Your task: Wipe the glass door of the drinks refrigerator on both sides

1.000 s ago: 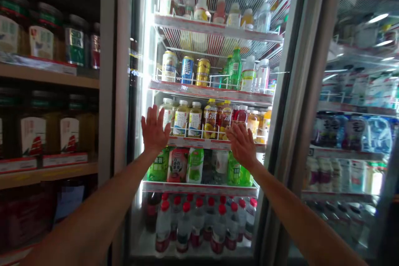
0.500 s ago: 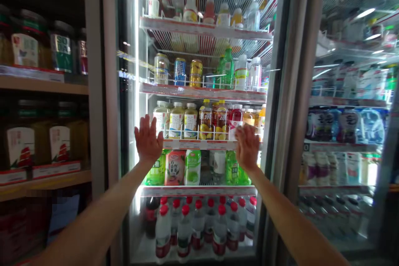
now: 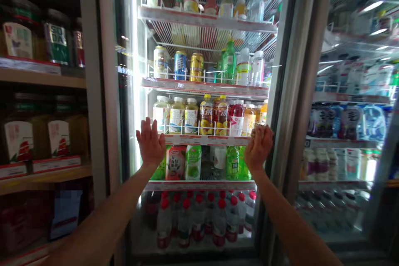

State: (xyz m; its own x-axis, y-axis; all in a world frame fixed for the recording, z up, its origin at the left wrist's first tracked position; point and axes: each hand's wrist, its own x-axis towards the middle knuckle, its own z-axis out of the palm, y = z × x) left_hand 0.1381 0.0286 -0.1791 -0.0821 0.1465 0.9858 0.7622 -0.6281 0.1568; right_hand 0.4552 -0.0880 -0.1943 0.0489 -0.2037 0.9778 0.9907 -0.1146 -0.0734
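I face a lit drinks fridge with a glass door (image 3: 131, 91). My left hand (image 3: 151, 143) is open, fingers spread upward, palm flat against the glass near its left side, in front of a shelf of pale tea bottles (image 3: 177, 115). My right hand (image 3: 258, 147) is at the door's right frame (image 3: 280, 91), its fingers curled over the edge at the height of the same shelf. Green bottles (image 3: 232, 162) stand just below both hands.
Cans (image 3: 180, 65) sit on the shelf above and red-capped bottles (image 3: 199, 220) fill the bottom. A wooden rack with jars (image 3: 18, 39) stands at the left. A second glass-door fridge (image 3: 352, 120) stands at the right.
My right hand slid right across the glass from an open palm to the door's right edge and curled its fingers. My left hand stayed flat on the glass. The view shifted slightly.
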